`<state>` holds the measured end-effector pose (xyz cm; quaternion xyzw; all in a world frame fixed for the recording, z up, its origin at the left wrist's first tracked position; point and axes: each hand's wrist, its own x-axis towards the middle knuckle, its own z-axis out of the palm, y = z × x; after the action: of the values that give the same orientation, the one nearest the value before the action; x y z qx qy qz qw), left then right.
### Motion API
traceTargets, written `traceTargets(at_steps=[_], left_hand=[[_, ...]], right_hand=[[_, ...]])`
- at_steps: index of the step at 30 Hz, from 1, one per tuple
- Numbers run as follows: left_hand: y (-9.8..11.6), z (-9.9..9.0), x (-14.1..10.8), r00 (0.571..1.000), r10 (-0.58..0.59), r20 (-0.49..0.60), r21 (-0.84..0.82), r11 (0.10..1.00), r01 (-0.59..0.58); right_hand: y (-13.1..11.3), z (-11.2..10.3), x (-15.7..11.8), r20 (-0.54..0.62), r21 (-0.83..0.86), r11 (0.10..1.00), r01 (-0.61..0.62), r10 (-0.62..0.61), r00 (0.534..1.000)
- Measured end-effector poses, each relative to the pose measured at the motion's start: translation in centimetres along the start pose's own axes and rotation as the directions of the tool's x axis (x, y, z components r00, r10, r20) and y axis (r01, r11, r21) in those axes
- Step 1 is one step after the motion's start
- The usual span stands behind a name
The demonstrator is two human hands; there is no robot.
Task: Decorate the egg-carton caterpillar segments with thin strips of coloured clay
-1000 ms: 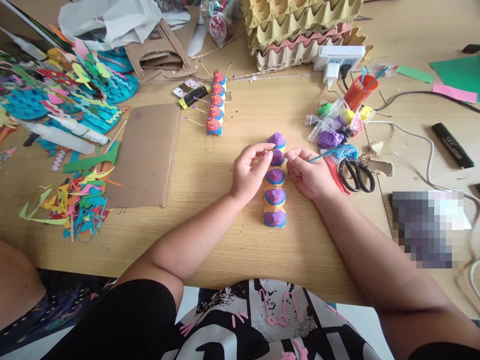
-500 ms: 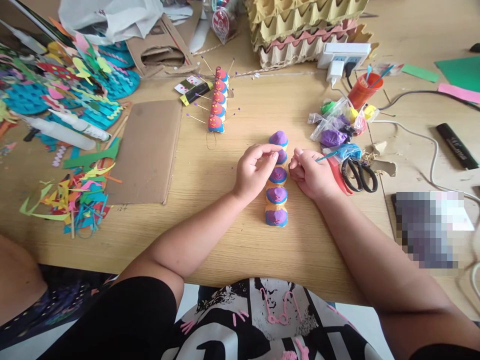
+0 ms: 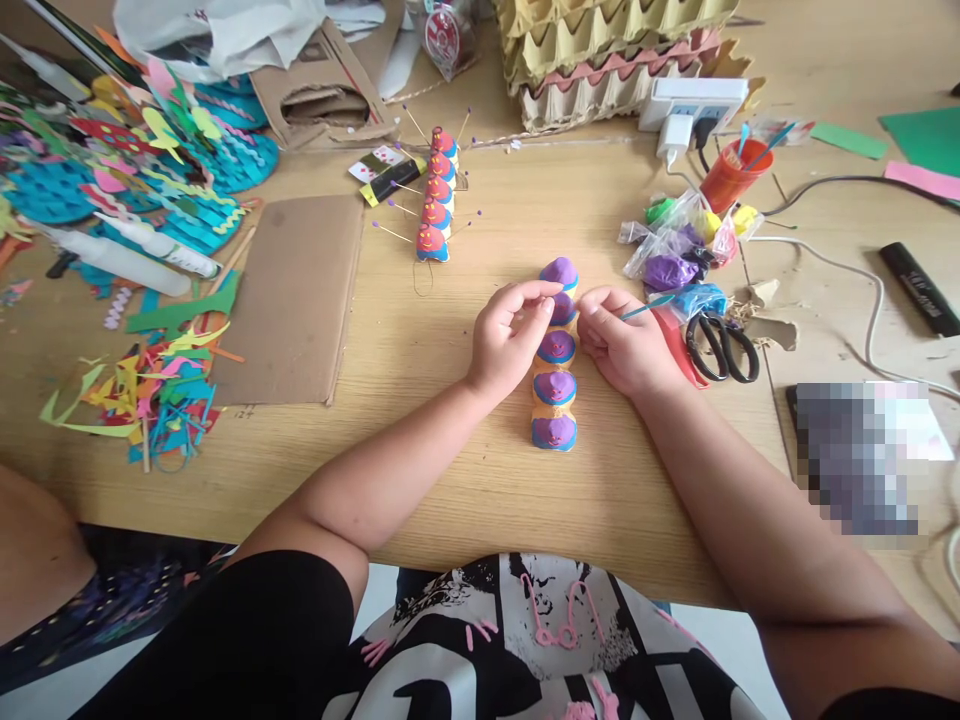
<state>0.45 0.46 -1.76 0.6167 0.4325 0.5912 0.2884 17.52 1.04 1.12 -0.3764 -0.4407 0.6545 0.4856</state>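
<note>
Got blue stick (image 3: pixel 646 307) in my right hand (image 3: pixel 624 338), scissors (image 3: pixel 724 347) crowding it; left hand (image 3: pixel 506 338) narrow, can't tell if holding; caterpillar (image 3: pixel 556 386) between.

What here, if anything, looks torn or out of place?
Ragged brown pieces lie loose beside the scissors, looking torn. Paper scraps sit in a tangled, untidy heap at left. The purple-topped row seems undamaged.

The left hand (image 3: pixel 504 338) partly covers the purple strip (image 3: pixel 555 388); anything it pinches is too small to tell. The right hand (image 3: pixel 624 342) hides part of the blue stick (image 3: pixel 648 307). Pixelation blurs an object (image 3: pixel 855 455); the top edge crops egg trays (image 3: pixel 600 55).
</note>
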Motion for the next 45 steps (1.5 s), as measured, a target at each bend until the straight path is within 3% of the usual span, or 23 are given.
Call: traceTargets(at_steps=[4,10,17,24,31,45], left_hand=[[0.7,-0.2,0.0,0.999,0.03,0.044,-0.004,1.0,-0.03],[1.4,-0.5,0.1,0.986,0.08,0.148,0.091,0.991,-0.095],[1.3,-0.5,0.3,0.971,0.16,0.177,0.116,0.976,-0.182],[1.3,-0.5,0.2,0.984,0.137,0.11,0.132,0.98,-0.151],[1.1,-0.4,0.2,0.995,0.075,0.06,0.082,0.993,-0.08],[1.6,-0.4,0.2,0.997,-0.013,0.073,-0.011,1.0,0.014]], right_hand=[[-0.1,0.1,-0.1,0.026,0.018,1.0,0.0,-0.001,1.0],[0.4,0.2,-0.1,0.044,-0.09,0.996,0.024,-0.021,0.999],[0.4,0.5,-0.2,0.034,-0.116,0.991,0.064,-0.061,0.998],[0.5,0.3,-0.3,0.056,-0.116,0.991,0.072,-0.066,0.996],[0.0,0.2,-0.3,0.028,-0.006,0.999,0.034,-0.034,0.999],[0.4,0.0,0.1,-0.01,0.039,0.998,0.05,-0.05,0.999]])
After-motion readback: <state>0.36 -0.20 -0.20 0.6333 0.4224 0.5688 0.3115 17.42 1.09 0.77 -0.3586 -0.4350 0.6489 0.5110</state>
